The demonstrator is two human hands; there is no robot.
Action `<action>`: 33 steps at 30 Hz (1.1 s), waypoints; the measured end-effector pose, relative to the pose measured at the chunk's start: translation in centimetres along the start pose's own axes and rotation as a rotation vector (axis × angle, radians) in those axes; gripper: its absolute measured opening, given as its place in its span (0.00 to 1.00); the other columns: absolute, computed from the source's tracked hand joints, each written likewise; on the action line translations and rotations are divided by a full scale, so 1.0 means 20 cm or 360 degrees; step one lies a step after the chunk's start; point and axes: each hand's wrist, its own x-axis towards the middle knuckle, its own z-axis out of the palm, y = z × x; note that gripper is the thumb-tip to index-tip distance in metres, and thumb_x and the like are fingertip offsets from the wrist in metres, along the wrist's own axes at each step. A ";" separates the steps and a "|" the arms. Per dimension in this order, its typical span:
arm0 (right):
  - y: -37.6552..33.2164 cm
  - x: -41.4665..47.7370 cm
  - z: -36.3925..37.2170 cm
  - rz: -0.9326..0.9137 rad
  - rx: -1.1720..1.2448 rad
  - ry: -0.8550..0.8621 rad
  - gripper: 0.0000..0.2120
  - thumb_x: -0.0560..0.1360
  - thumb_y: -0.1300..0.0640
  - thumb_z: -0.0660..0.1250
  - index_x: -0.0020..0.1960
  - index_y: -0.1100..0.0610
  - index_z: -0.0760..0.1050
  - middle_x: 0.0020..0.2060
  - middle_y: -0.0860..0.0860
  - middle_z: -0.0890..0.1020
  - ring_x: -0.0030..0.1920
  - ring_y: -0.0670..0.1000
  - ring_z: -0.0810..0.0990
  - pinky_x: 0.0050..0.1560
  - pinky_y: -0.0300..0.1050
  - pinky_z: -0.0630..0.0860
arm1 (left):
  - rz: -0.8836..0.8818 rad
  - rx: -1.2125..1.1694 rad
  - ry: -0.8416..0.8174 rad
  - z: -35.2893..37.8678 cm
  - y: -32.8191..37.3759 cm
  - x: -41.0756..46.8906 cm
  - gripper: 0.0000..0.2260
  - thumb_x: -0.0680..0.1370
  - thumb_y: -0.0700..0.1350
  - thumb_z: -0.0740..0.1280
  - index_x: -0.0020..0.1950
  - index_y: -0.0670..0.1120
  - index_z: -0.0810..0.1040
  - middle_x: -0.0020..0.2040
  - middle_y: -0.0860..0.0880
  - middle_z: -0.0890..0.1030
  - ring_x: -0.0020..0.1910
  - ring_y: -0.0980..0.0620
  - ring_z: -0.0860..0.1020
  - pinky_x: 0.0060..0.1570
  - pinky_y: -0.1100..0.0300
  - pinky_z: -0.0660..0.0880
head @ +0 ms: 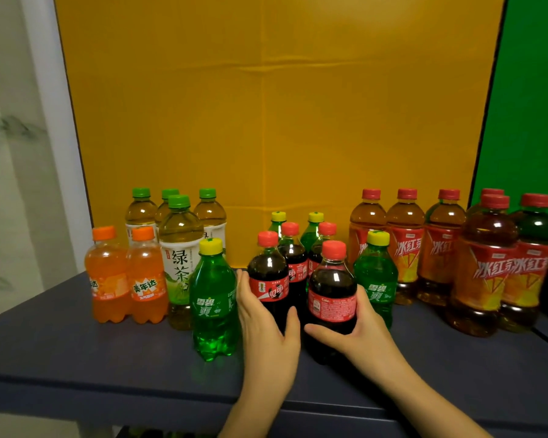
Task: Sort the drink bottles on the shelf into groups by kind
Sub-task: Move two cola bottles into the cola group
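Cola bottles: two small dark bottles with red caps, the left cola bottle (269,276) and the right cola bottle (332,292), stand upright at the front of the shelf (76,352), each inside one hand's grasp.
Left hand (266,324): wrapped around the lower body of the left cola bottle, thumb to the front, fingers behind and hidden.
Right hand (355,330): cupped around the base half of the right cola bottle, thumb across the front below the label, fingers round the far side.
Handling, judged: both bottles look full, so fairly heavy for their size and firm under a squeeze; the smooth plastic and glossy label may slip, so the narrowed waist just under the label is the surest hold. Kept upright and slid, they should be unlikely to topple.
Beyond the hands: two more cola bottles (293,263) stand just behind the held pair, with two lemon-lime bottles further back.
Outside the left hand: a green lemon-lime bottle (214,298) just beside the knuckles, then green tea bottles (180,248) and orange soda bottles (125,276).
Outside the right hand: another green bottle (376,276) touching or nearly touching the fingers, then iced tea bottles (405,245) in a row.
Progress, judged: lemon-lime bottles remain split around the colas.
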 end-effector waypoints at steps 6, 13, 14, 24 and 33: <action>0.01 -0.04 -0.01 0.0042 0.0036 0.0010 0.26 0.62 0.53 0.78 0.50 0.38 0.66 0.49 0.37 0.78 0.48 0.29 0.75 0.42 0.27 0.71 | -0.0352 -0.0010 -0.0009 0.06 -0.04 0.11 0.38 0.69 0.39 0.71 0.72 0.39 0.52 0.70 0.40 0.64 0.69 0.44 0.63 0.68 0.54 0.61; 0.00 -0.07 -0.01 0.0097 0.0125 -0.0040 0.26 0.64 0.52 0.76 0.52 0.35 0.64 0.51 0.35 0.77 0.48 0.26 0.74 0.43 0.23 0.71 | -0.0499 -0.0065 -0.0106 0.06 -0.05 0.13 0.34 0.66 0.43 0.75 0.66 0.41 0.61 0.63 0.42 0.67 0.63 0.44 0.68 0.63 0.49 0.68; 0.00 -0.08 -0.01 0.0100 0.0151 -0.0041 0.26 0.64 0.52 0.76 0.52 0.35 0.65 0.51 0.35 0.77 0.49 0.25 0.74 0.44 0.22 0.70 | -0.0502 -0.0128 -0.0159 0.06 -0.05 0.12 0.33 0.65 0.43 0.76 0.64 0.44 0.62 0.62 0.43 0.69 0.61 0.46 0.70 0.60 0.50 0.70; -0.02 -0.11 -0.05 0.0081 0.0531 0.0103 0.26 0.62 0.49 0.74 0.58 0.42 0.70 0.48 0.34 0.81 0.50 0.35 0.79 0.45 0.27 0.74 | -0.0568 -0.0809 -0.0360 0.00 0.03 0.01 0.15 0.67 0.43 0.74 0.51 0.53 0.75 0.48 0.51 0.83 0.47 0.54 0.82 0.46 0.60 0.76; -0.09 -0.23 -0.28 0.0116 0.0630 0.0246 0.31 0.60 0.47 0.77 0.58 0.46 0.67 0.45 0.41 0.83 0.47 0.37 0.81 0.44 0.34 0.76 | -0.0381 -0.0976 -0.0441 0.09 0.25 -0.04 0.18 0.69 0.39 0.70 0.58 0.50 0.76 0.49 0.51 0.83 0.47 0.57 0.82 0.38 0.70 0.76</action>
